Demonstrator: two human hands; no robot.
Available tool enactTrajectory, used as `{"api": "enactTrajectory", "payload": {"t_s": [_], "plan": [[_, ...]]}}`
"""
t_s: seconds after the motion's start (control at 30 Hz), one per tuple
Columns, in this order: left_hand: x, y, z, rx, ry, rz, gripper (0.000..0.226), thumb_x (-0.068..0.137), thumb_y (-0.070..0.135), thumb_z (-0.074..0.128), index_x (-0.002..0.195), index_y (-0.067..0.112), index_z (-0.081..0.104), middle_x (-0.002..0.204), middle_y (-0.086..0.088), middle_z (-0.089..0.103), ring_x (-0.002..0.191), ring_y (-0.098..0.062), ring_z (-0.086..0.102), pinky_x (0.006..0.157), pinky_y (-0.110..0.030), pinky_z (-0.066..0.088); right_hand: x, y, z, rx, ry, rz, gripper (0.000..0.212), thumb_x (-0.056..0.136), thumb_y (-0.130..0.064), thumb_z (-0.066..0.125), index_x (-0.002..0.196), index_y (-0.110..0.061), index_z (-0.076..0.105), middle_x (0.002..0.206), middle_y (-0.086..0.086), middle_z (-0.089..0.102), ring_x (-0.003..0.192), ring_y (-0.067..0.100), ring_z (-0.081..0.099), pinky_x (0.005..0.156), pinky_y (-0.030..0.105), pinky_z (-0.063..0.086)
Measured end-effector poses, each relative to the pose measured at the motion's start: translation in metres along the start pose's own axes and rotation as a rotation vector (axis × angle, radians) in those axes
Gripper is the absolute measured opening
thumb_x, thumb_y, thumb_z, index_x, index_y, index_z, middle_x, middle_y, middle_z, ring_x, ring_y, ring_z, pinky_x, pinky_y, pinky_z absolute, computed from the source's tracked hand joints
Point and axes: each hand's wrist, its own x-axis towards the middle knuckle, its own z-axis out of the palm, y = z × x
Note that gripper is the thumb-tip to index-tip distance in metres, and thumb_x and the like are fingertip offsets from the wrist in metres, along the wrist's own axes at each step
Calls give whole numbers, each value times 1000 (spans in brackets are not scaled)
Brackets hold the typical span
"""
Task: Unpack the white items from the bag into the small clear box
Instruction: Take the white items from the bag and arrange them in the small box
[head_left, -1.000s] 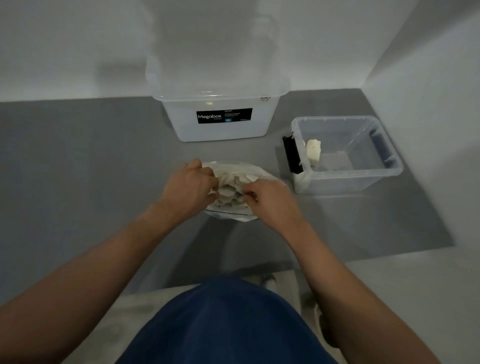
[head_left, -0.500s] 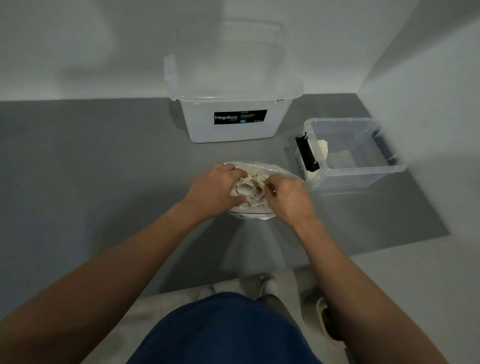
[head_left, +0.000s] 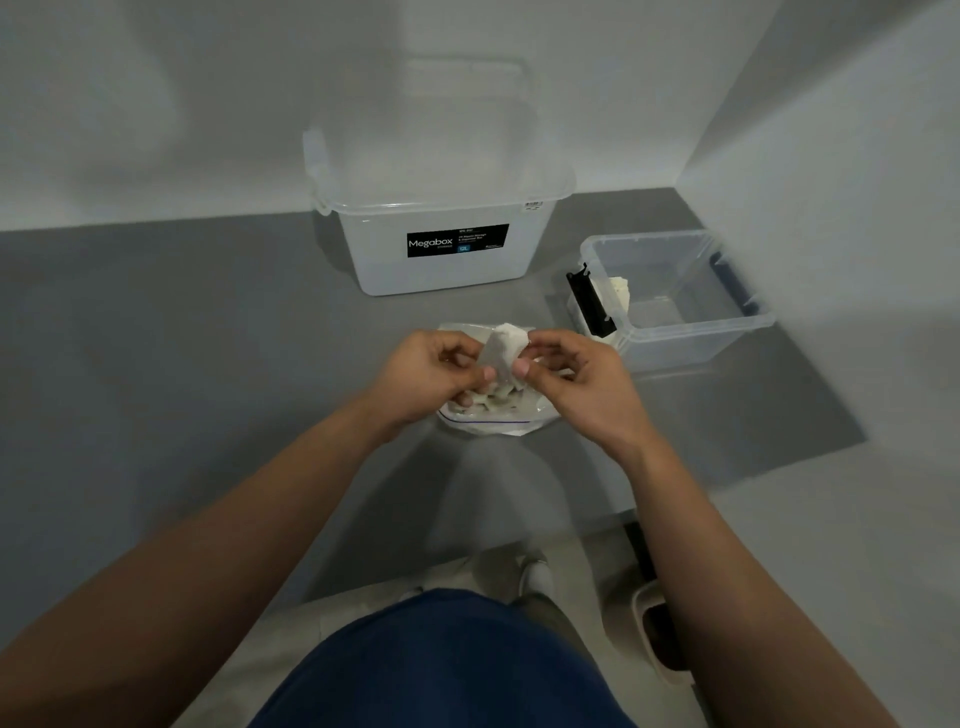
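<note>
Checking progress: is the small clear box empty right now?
No, a white item lies inside the small clear box at its left end, beside the black latch.

The bench (head_left: 197, 374) is smooth matt grey. The small clear box (head_left: 701, 332) is glossy plastic; the large box (head_left: 374, 260) cloudy plastic with a black label (head_left: 457, 240). The bag (head_left: 498, 423) is thin shiny film; the white item (head_left: 508, 339) looks soft, matt.
</note>
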Motion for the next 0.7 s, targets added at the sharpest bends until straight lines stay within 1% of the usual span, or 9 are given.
{"api": "enactTrajectory", "payload": {"t_s": [0.07,0.1,0.13,0.23,0.33,0.43,0.5,0.57,0.7], "plan": [[2,0,-1,51,21,5,13,83,6,77,96,5,73,82,-19,73,73,-30,68,69,-36,61,1,-5,-3,-36,-20,-5,38,88,-25,79,125,-24,69,103,-9,71,85,4,67,82,23,57],[2,1,-1,78,16,9,13,83,6,77,96,5,74,83,-19,73,73,-30,68,68,-34,61,2,-7,-4,-50,-22,-12,38,89,-28,78,126,-26,68,105,-10,70,86,5,68,81,23,57],[2,2,0,101,5,12,13,83,7,77,95,6,74,82,-17,73,73,-31,69,69,-35,61,4,-9,-5,-80,-21,-25,34,90,-30,76,124,-27,70,104,-11,71,86,7,68,80,23,57],[4,5,2,141,-5,7,13,81,6,79,93,9,74,78,-12,73,77,-40,70,72,-42,61,9,-15,-11,-214,-48,-73,16,92,-29,73,107,-25,78,94,-16,75,84,4,71,80,26,57],[6,10,6,160,-19,-2,16,80,6,80,93,11,73,78,-11,72,75,-41,70,73,-44,60,13,-19,-23,-303,-64,-102,11,91,-27,75,100,-25,80,92,-19,75,85,-2,70,81,21,56],[13,15,14,156,-22,22,25,77,7,82,101,11,74,88,-13,73,70,-29,70,75,-44,61,18,-19,-40,-399,-62,-105,10,90,-30,76,99,-28,80,88,-19,76,83,-5,69,78,18,55],[22,18,21,166,-2,50,33,75,13,85,105,17,73,95,-3,73,73,-23,72,76,-38,61,22,-19,-56,-428,-47,-119,10,89,-29,77,98,-27,80,86,-18,76,82,-6,69,76,14,53],[31,22,29,201,22,76,31,75,21,86,103,22,73,96,5,73,73,-17,73,77,-32,60,27,-21,-78,-412,40,-138,9,89,-27,77,97,-25,81,86,-16,76,81,-4,70,76,11,52],[47,38,51,264,47,117,29,77,25,84,104,21,73,95,6,73,78,-4,70,74,-18,57,45,-20,-132,-423,234,-190,13,91,-29,75,100,-22,80,93,-12,76,80,2,68,74,11,50]]}}
